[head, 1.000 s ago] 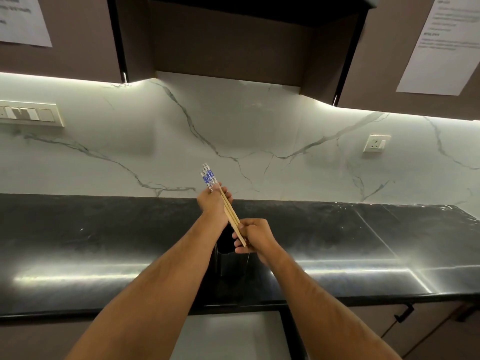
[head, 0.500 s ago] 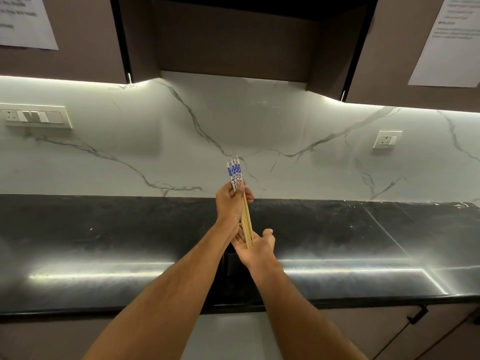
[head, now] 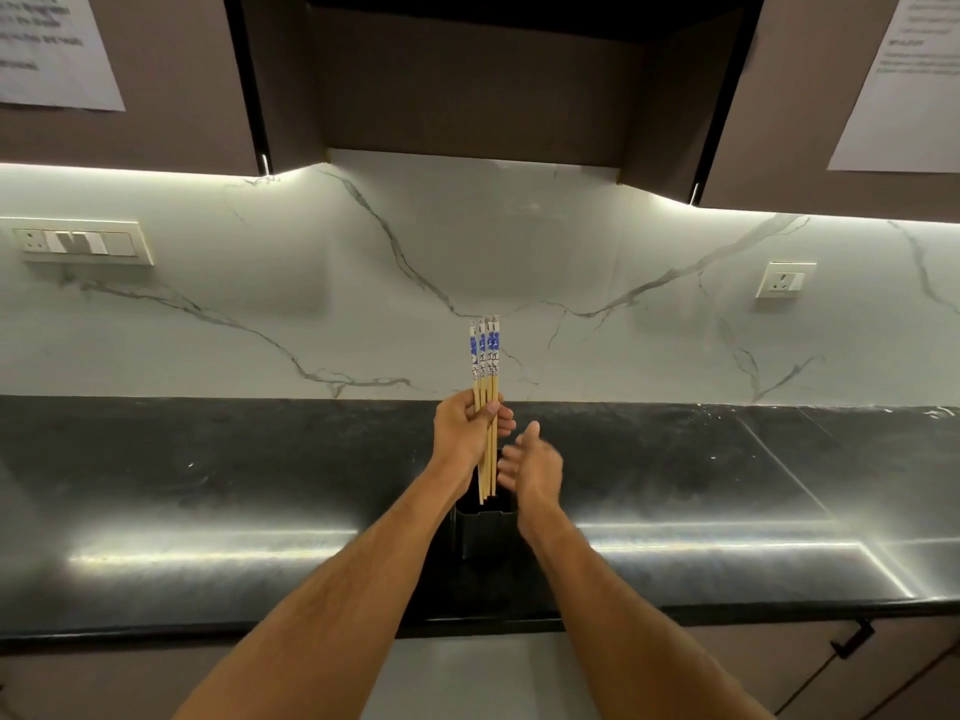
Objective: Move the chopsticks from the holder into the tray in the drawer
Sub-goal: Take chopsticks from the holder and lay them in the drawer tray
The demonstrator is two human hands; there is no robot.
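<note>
Left hand [head: 464, 428] grips chopsticks [head: 487, 387] upright, tips just above dark holder [head: 484, 530] on table [head: 208, 485]. Right hand [head: 532, 462] loosely spread beside them, empty.

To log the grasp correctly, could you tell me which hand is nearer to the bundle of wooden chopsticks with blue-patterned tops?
Left. The left hand grips the wooden chopsticks around their middle; the right hand hangs open just right of their lower ends, apart from them.
</note>
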